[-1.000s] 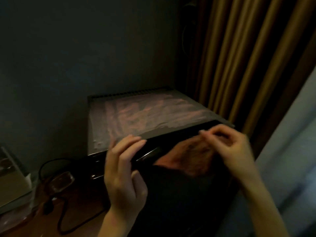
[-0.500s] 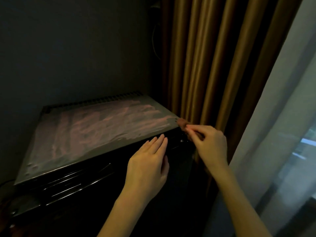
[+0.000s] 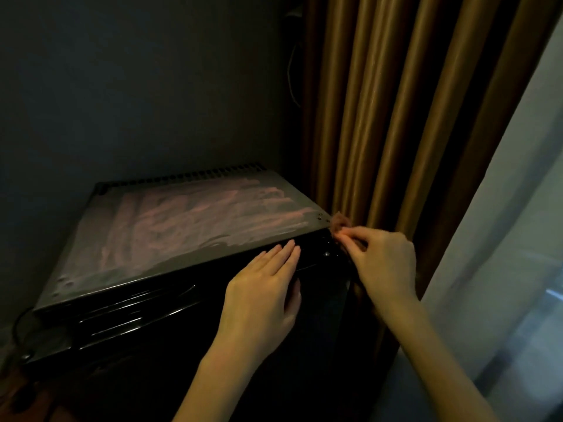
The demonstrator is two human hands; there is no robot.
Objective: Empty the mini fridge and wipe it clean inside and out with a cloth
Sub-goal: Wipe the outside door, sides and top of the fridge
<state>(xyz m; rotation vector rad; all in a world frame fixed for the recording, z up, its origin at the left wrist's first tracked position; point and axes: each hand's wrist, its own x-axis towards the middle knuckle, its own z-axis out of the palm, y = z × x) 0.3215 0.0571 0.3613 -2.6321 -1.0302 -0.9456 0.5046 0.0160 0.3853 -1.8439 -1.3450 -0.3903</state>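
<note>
The black mini fridge (image 3: 170, 239) stands in a dark corner, its flat top streaked with wet wipe marks. My left hand (image 3: 265, 287) lies flat with straight fingers on the upper front of the closed door, near the top edge. My right hand (image 3: 380, 260) pinches a small brown cloth (image 3: 340, 223) at the fridge's front right top corner. Most of the cloth is hidden behind my fingers and the corner.
Gold-brown curtains (image 3: 396, 117) hang right behind the fridge's right side, with a pale sheer curtain (image 3: 502, 239) further right. A dark wall (image 3: 137, 86) backs the fridge. A black cable (image 3: 18, 327) loops at the lower left.
The cloth went from the door front to the front right top corner with my right hand. My left hand shifted from gripping the door's top edge to lying flat on it.
</note>
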